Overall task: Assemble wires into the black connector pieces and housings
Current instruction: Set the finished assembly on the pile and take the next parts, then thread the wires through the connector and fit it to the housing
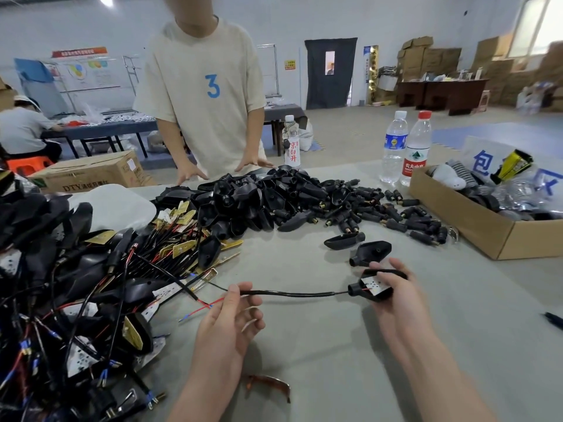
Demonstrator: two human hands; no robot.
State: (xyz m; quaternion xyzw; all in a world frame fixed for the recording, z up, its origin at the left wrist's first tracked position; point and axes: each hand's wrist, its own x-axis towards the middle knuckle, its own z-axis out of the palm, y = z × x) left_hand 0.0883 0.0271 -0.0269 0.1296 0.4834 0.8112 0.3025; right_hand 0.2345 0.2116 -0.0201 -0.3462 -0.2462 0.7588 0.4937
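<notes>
left hand (227, 315): raised just over the table, thumb and forefinger pinching the black wire (292, 293) near its free end, the other fingers loosely curled below
right hand (393, 287): fingers wrapped round a black housing (376, 286), holding it with the open side up
black wire: runs nearly level between the two hands and goes into the neck of the held housing; thin red and blue ends (207, 306) stick out past the left thumb
held housing: a silver plate shows inside it, with a bit of red wire on the plate
spare housings (370, 249): two lie loose on the table just beyond the right hand
housing pile (253, 199): a big heap of empty black shells in the middle of the table
connector pieces (396, 214): small black plugs with brass tips, scattered to the right of the pile
wired heap (76, 300): tangled wires, brass tabs and shells on the left
table (335, 345): grey cloth top
cardboard box (475, 226): at the right, holding mixed parts
water bottles (406, 147): two standing behind the box
person opposite (204, 86): beige shirt, both hands on the far table edge
</notes>
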